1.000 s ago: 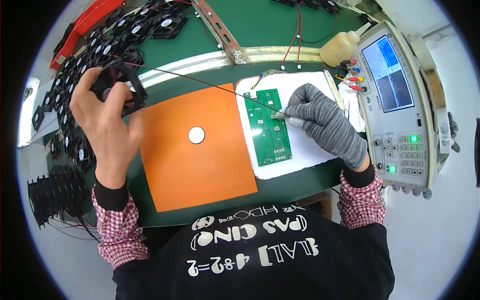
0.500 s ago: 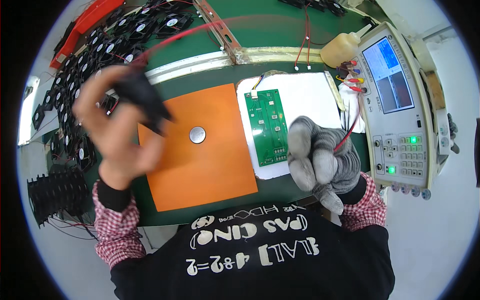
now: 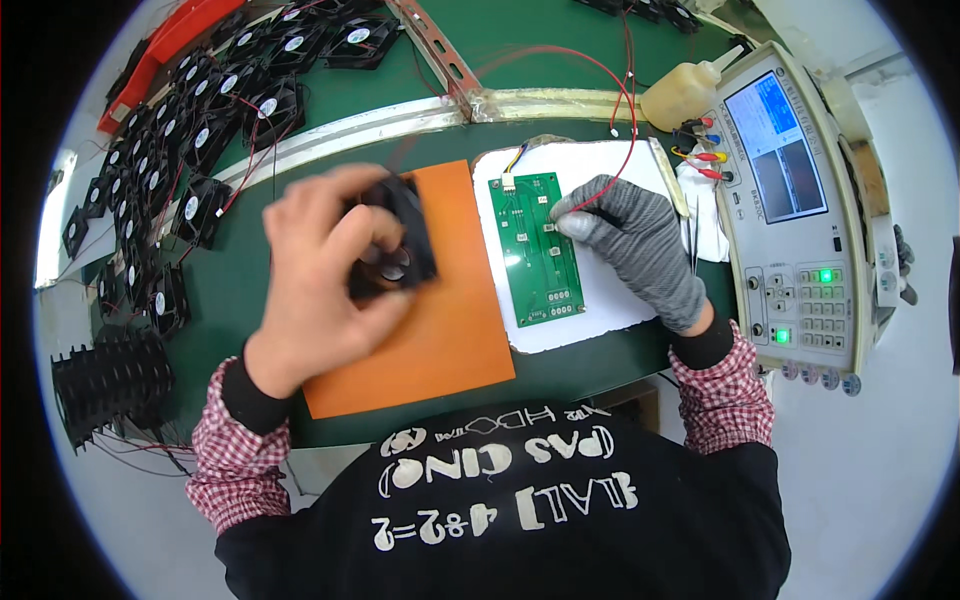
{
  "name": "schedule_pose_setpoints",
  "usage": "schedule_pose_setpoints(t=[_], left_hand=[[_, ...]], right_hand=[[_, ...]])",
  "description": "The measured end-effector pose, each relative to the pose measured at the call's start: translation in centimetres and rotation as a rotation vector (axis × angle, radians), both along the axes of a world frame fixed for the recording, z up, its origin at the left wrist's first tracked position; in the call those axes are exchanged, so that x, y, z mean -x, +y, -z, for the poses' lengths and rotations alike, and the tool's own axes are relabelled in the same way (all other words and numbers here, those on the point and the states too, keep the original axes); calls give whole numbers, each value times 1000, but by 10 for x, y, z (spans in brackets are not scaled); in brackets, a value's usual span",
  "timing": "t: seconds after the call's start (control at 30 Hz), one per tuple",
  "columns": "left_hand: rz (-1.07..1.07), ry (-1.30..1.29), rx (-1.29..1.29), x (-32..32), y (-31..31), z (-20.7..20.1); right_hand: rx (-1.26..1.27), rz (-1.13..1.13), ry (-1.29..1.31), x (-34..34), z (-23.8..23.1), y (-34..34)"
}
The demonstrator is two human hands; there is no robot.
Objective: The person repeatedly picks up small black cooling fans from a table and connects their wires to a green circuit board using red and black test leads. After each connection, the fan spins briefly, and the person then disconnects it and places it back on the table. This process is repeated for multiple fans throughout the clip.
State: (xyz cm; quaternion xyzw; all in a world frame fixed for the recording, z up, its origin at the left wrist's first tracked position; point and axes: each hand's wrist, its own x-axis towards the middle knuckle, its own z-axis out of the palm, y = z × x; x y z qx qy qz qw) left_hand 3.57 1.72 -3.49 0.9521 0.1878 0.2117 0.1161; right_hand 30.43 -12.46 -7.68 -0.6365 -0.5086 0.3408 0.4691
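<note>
My bare left hand (image 3: pixel 325 275) grips a black square cooling fan (image 3: pixel 415 230), tilted on edge over an orange sheet (image 3: pixel 460 345). Motion blurs its outline. The silvery disc on that sheet is largely hidden behind the fan and fingers. In a grey striped glove, my right hand (image 3: pixel 640 245) pinches a thin red wire (image 3: pixel 633 120), which arcs up and away to the left. Its fingertips are over the right side of a green circuit board (image 3: pixel 535 285), which lies on a white pad (image 3: pixel 620 160); whether they touch the board I cannot tell.
Many black fans (image 3: pixel 205 130) with leads spread across the left and far left. Stacked fans (image 3: pixel 110 385) stand at the near left. A metal rail (image 3: pixel 380 120) crosses behind the sheets. On the right are a bottle (image 3: pixel 680 97), tweezers (image 3: pixel 692 240) and a test instrument (image 3: pixel 800 200).
My left hand has carried the fan rightward over the orange sheet. My right hand has moved up and left, from beside the circuit board to above it, pinching the red wire.
</note>
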Motion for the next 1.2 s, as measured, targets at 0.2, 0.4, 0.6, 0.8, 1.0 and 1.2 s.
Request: schedule_pose_setpoints(t=[0.2, 0.4, 0.6, 0.8, 1.0, 1.2], left_hand=[[63, 67, 274, -6, -9, 28], [36, 115, 176, -6, -10, 28], [196, -191, -554, 24, -32, -25], [-122, -247, 666, 40, -59, -65], [183, -303, -110, 24, -30, -62], [-2, -441, -360, -108, 73, -15]], right_hand=[[-200, -22, -422, 1, 24, 9], [-134, -29, -758, 13, 22, 4], [-211, -88, -656, -1, 25, 5], [-168, -68, -396, 3, 24, 8], [-184, -75, -481, 4, 27, 7], [-403, 74, -226, -1, 26, 6]])
